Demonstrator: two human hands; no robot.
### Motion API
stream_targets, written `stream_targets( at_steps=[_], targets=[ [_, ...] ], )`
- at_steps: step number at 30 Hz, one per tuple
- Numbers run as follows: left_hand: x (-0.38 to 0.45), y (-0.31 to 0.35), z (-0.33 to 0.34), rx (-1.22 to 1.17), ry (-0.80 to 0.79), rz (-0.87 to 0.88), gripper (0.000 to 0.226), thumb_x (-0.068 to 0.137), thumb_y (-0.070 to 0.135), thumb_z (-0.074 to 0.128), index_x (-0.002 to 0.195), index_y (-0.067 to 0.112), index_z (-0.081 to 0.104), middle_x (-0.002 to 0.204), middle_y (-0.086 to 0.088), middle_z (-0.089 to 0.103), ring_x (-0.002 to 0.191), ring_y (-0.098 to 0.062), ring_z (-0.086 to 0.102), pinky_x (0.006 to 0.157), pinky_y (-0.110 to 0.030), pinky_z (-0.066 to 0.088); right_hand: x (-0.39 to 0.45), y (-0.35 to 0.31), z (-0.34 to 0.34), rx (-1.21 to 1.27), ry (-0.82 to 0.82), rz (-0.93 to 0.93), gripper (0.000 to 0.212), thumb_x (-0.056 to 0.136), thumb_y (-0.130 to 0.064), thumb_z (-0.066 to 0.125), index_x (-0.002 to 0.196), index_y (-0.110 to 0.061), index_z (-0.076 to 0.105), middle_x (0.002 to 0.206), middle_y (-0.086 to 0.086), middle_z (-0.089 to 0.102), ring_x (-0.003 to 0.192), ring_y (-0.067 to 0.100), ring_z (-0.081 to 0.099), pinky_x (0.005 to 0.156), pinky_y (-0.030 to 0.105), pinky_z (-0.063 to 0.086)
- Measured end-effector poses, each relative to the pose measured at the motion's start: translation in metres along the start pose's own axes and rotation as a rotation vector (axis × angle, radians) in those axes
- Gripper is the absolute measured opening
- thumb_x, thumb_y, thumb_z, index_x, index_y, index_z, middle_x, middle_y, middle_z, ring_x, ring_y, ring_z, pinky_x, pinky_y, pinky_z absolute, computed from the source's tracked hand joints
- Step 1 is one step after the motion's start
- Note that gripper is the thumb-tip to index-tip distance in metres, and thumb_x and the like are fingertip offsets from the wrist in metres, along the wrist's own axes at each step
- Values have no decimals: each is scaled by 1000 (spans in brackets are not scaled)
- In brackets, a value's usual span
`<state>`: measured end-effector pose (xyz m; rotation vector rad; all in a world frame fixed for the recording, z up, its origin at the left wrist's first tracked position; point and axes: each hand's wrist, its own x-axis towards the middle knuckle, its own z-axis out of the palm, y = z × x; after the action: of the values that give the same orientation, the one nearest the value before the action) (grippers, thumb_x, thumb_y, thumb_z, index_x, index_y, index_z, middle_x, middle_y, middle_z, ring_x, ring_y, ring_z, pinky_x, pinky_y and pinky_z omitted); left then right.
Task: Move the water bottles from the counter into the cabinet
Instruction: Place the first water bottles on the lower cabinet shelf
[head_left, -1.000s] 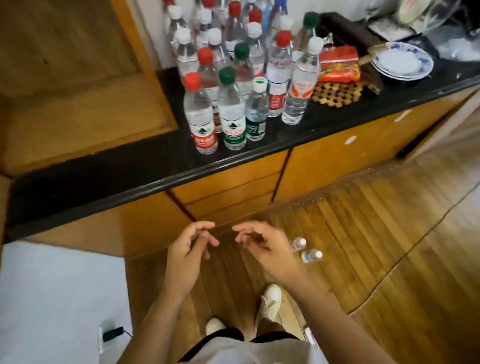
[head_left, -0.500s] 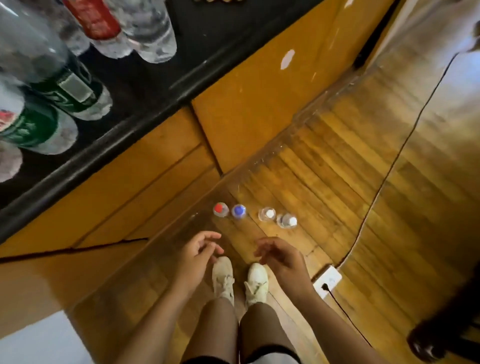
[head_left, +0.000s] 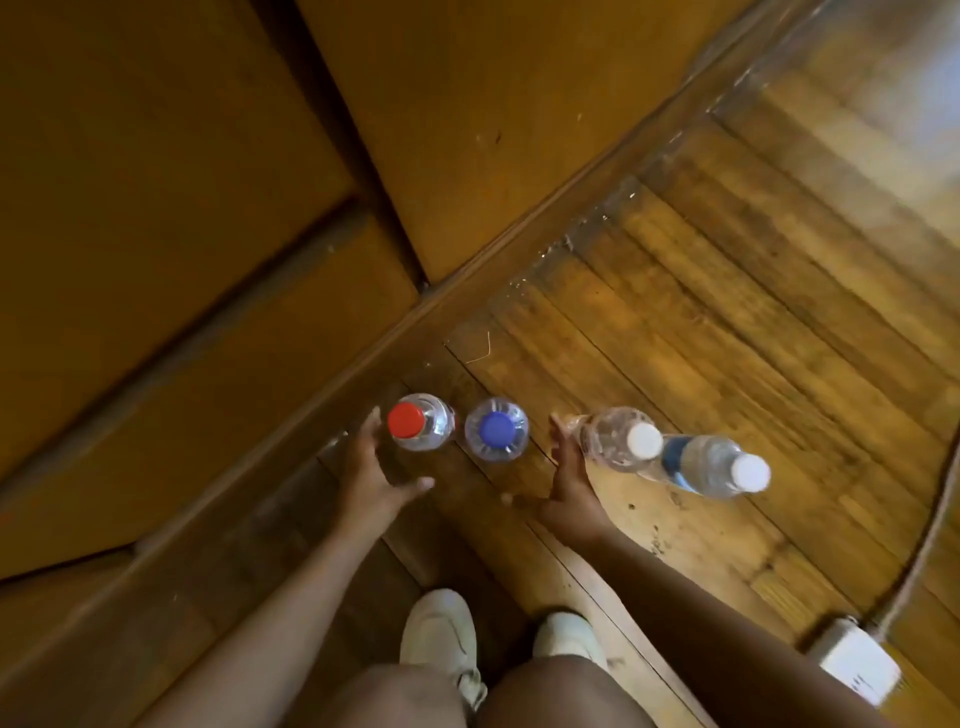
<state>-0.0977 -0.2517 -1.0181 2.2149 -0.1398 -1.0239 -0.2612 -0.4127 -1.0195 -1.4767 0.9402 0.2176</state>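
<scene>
— What lay nearest to us?

— Our knees, and below them our two white shoes (head_left: 441, 636) on the wooden floor (head_left: 727, 322). By the right edge of the floor sat a white power strip (head_left: 857, 670), with its cord (head_left: 924, 551) running away along that side.

— And our hands?

— Both reached down ahead of the shoes. Our left hand (head_left: 376, 475) had its fingers spread and released, thumb out to the right, fingertips just beside the red-capped bottle (head_left: 420, 422); we could not tell whether they touched it. Our right hand (head_left: 566, 480) was likewise unclenched, palm turned inward, its fingers next to the base of the first white-capped bottle (head_left: 615, 439). Neither hand gripped anything.

— Where were the bottles?

— Four stood in a row on the floor, close to the strip where it meets the cabinet front (head_left: 467, 130). From left: the red-capped one, the blue-capped bottle (head_left: 497, 428) just beside it and between our hands, then the first white-capped one, and touching it or nearly so, the second white-capped bottle (head_left: 711, 465) with a blue label.

— And farthest off?

— The cabinet's orange-brown doors, shut, with dark gaps between the panels.
</scene>
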Motion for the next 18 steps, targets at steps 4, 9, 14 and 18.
stream_targets(
  at_steps=[4, 9, 14, 18],
  targets=[
    [41, -23, 15, -149, -102, 85, 125, 37, 46, 89, 143, 16, 30, 138, -3, 46, 131, -17, 40, 109, -30, 29, 50, 25, 15, 105, 57, -293, 103, 57, -18, 84, 142, -19, 24, 146, 5, 34, 133, 15, 39, 106, 31, 39],
    [58, -16, 20, -221, -106, 313, 110, 52, -4, 83, 141, 28, 27, 131, 26, 48, 118, 6, 48, 94, -5, 37, 68, 26, 18, 167, 62, -442, 87, 60, -4, 83, 134, -10, 38, 128, -3, 54, 119, 11, 54, 95, 25, 47],
    [56, -6, 22, -283, -101, 230, 82, 46, 12, 84, 122, 6, 52, 113, -9, 66, 106, -23, 62, 100, -47, 45, 68, 14, 24, 112, 78, -434, 76, 59, -6, 83, 119, -31, 43, 114, -10, 60, 108, -1, 57, 88, 13, 45],
    [57, -7, 28, -345, -57, 224, 75, 49, 10, 81, 118, 0, 53, 103, -4, 68, 96, -13, 66, 92, -33, 50, 68, 11, 24, 143, 88, -429, 75, 59, -2, 83, 120, -23, 46, 113, -4, 61, 108, 7, 58, 93, 27, 47]
  ],
)
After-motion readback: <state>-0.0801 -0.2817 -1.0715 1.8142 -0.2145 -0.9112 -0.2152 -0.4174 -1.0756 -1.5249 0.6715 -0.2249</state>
